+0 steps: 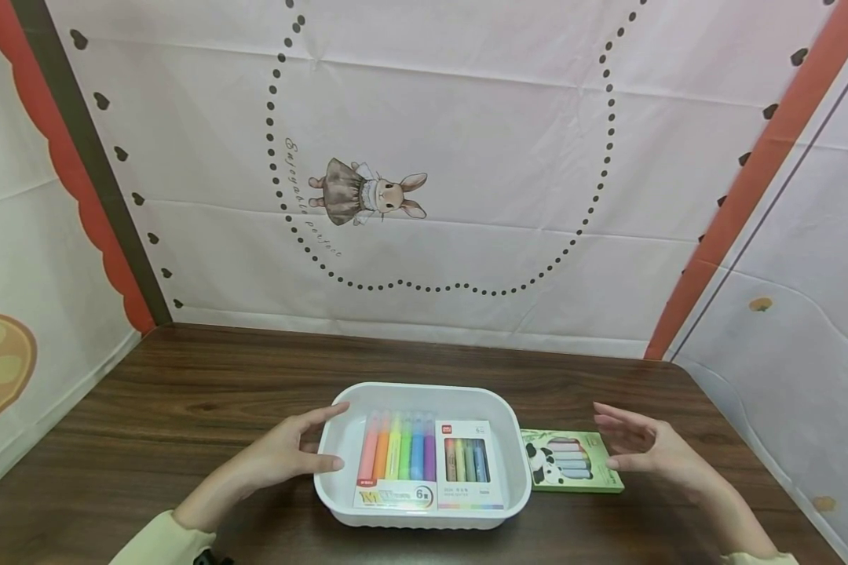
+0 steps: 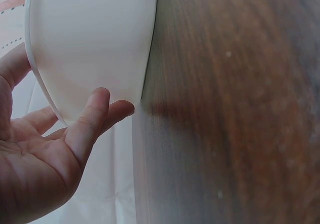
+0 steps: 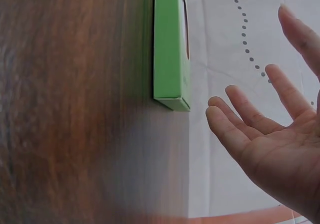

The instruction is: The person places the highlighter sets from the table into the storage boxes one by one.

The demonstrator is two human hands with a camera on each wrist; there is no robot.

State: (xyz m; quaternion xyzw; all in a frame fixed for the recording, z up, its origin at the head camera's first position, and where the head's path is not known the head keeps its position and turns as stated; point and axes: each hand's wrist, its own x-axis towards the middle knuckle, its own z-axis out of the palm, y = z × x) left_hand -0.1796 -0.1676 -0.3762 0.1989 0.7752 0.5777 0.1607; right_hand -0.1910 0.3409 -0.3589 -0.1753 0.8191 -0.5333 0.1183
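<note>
A white plastic tray (image 1: 424, 521) sits at the front of the table. Inside it, a clear pack of several rainbow-coloured pens (image 1: 396, 455) lies beside a white box of crayon-like sticks (image 1: 470, 493). My left hand (image 1: 277, 451) is at the tray's left end, its fingers spread and relaxed, with fingertips right at the rim; the left wrist view shows them around the tray's outer end (image 2: 95, 38). To the right of the tray lies a flat green panda box (image 1: 572, 461) with coloured sticks behind its window. My right hand (image 1: 660, 455) hovers by that box's right end, fingers loosely extended, holding nothing.
The dark wood-grain table (image 1: 254, 369) extends to both sides and behind the tray. A white printed cloth (image 1: 495, 157) with a rabbit picture hangs along the back edge, and similar cloth walls (image 1: 798, 345) flank the sides.
</note>
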